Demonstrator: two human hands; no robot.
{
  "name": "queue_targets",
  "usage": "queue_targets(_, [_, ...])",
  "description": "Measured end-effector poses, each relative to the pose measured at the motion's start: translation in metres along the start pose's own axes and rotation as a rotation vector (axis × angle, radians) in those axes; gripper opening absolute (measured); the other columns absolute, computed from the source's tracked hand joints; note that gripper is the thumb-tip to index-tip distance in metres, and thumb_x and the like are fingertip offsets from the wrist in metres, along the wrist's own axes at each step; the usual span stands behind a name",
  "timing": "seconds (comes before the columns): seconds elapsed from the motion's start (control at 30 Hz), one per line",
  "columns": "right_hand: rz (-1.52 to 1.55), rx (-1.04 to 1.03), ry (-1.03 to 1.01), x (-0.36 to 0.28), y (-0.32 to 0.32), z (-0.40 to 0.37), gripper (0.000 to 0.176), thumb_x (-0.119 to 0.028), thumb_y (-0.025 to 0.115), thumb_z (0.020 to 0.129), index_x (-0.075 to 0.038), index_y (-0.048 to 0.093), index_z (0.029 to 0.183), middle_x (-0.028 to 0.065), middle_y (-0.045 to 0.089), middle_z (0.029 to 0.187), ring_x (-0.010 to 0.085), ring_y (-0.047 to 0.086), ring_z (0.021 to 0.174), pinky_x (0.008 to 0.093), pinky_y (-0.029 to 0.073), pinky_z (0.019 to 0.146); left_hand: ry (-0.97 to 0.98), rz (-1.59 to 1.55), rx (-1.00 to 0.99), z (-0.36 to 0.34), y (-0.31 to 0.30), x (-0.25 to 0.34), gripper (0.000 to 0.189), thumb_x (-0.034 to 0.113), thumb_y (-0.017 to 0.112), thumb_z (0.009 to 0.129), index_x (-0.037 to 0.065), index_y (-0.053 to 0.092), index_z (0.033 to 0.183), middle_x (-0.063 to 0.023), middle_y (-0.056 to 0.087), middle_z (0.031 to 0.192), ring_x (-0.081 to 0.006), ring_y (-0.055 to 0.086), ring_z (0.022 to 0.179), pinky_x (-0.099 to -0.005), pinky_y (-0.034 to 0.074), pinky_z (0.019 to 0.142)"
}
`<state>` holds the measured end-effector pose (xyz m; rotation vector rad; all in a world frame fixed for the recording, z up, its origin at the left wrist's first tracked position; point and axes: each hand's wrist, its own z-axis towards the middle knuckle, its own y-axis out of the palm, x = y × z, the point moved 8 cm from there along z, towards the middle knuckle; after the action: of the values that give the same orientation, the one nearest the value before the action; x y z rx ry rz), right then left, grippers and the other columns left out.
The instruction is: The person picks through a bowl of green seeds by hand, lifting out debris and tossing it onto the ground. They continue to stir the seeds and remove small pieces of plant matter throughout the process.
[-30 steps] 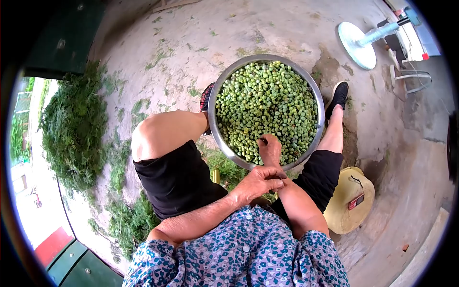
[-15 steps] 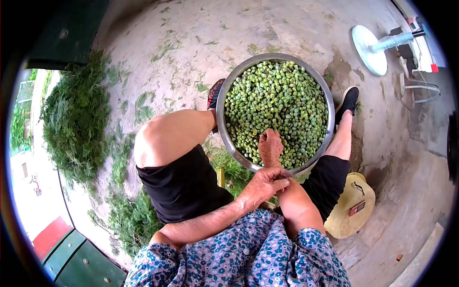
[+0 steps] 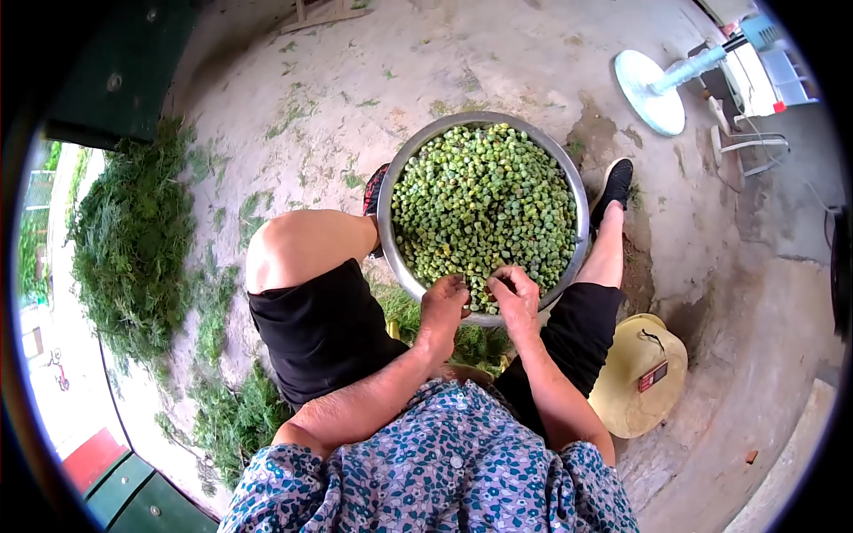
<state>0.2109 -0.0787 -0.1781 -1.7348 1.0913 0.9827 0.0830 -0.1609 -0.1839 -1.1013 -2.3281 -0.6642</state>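
A wide metal basin (image 3: 582, 204) stands between my knees, heaped with small round green seed cones or berries (image 3: 484, 200); their exact kind is hard to tell. At its near rim, my left hand (image 3: 442, 306) has its fingers curled together over the green pieces. Just to the right, my right hand (image 3: 517, 298) is also over the near edge, thumb and fingers bent into a pinch. A small gap with green pieces separates the two hands. Anything between the fingertips is too small to make out.
Cut green foliage (image 3: 133, 240) is piled on the left, with more sprigs (image 3: 235, 413) by my leg. A straw hat (image 3: 622, 391) with a small red-and-black device (image 3: 652, 377) lies to the right. A fan stand (image 3: 649, 91) stands at the far right.
My left hand has left the right forearm and moved up to the basin's near rim. My right hand has drawn back toward the same rim. The view has shifted slightly.
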Motion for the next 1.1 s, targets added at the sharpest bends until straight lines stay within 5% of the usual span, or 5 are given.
queue_targets(0.3, [0.252, -0.173, 0.066, -0.027, -0.012, -0.043, 0.006, -0.002, 0.062, 0.076, 0.0, 0.057, 0.079, -0.0013, 0.055, 0.075, 0.0067, 0.053, 0.066, 0.021, 0.043, 0.06, 0.018, -0.011, -0.127, 0.002, 0.011, 0.003, 0.016, 0.017, 0.054, 0.087, 0.009, 0.056, 0.101, 0.0018, 0.061, 0.086, -0.0084, 0.054, 0.075, -0.0228, 0.042, 0.063])
queue_targets(0.47, [-0.329, -0.307, -0.142, -0.021, -0.001, -0.058, 0.011, -0.006, 0.063, 0.074, -0.001, 0.06, 0.083, 0.0087, 0.058, 0.074, 0.0175, 0.056, 0.067, 0.0281, 0.046, 0.064, 0.131, -0.112, 0.085, 0.002, -0.015, 0.028, 0.009, 0.012, 0.055, 0.086, 0.009, 0.056, 0.094, 0.0016, 0.061, 0.082, -0.007, 0.054, 0.07, -0.0208, 0.041, 0.06])
queue_targets(0.57, [-0.466, -0.526, -0.207, 0.022, 0.024, -0.064, 0.017, -0.012, 0.063, 0.072, -0.003, 0.063, 0.086, 0.0149, 0.058, 0.081, 0.0315, 0.058, 0.079, 0.0383, 0.047, 0.07, 0.187, -0.219, 0.02, -0.034, -0.005, 0.085, 0.012, 0.013, 0.052, 0.088, 0.008, 0.055, 0.098, -0.0023, 0.06, 0.086, -0.0113, 0.055, 0.077, -0.0249, 0.042, 0.066])
queue_targets(0.7, [-0.925, -0.68, -0.202, 0.051, 0.049, -0.07, 0.011, -0.014, 0.059, 0.073, -0.006, 0.061, 0.08, 0.0131, 0.058, 0.09, 0.032, 0.058, 0.084, 0.0409, 0.048, 0.072, 0.377, -0.311, -0.111, -0.048, 0.001, 0.176, 0.019, 0.014, 0.05, 0.089, 0.004, 0.053, 0.105, -0.0051, 0.06, 0.092, -0.0136, 0.056, 0.082, -0.0279, 0.043, 0.072])
queue_targets(1.1, [-0.922, -0.356, -0.549, -0.016, 0.069, -0.004, 0.008, -0.001, 0.051, 0.071, -0.005, 0.057, 0.075, 0.0121, 0.053, 0.084, 0.0298, 0.051, 0.083, 0.0402, 0.043, 0.07, 0.459, -0.412, -0.059, 0.035, -0.008, 0.293, 0.013, 0.011, 0.053, 0.087, 0.003, 0.057, 0.097, -0.0079, 0.062, 0.09, -0.0167, 0.058, 0.08, -0.0291, 0.048, 0.071])
